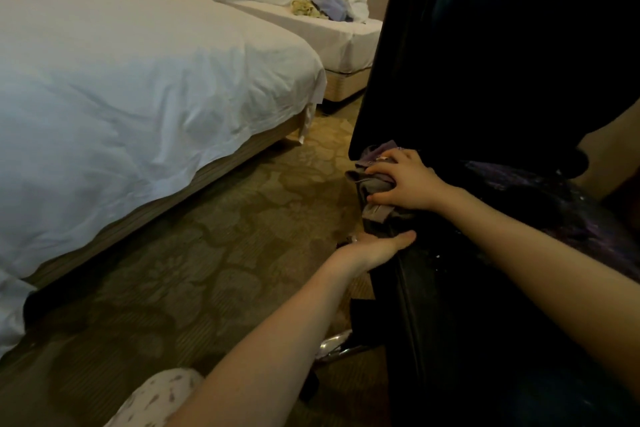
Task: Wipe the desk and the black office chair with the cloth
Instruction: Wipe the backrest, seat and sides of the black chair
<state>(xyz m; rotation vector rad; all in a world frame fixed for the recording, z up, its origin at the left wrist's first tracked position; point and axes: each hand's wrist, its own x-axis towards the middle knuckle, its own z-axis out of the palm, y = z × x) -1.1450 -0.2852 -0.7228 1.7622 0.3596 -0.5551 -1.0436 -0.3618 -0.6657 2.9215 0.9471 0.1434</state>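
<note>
At the seat edge of the black office chair (485, 62), just under its backrest, the right hand (410, 182) curls its fingers (379, 168) over the bunched cloth (372, 210), pressing it on the chair. Just below, the left hand (375, 248) lies straight-fingered against the seat's side, holding nothing. A white bed (121, 80) stands left of the chair.

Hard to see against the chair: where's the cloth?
Head view, right of centre: the cloth is bunched under the right hand at the black office chair's edge, above the left hand.
</note>
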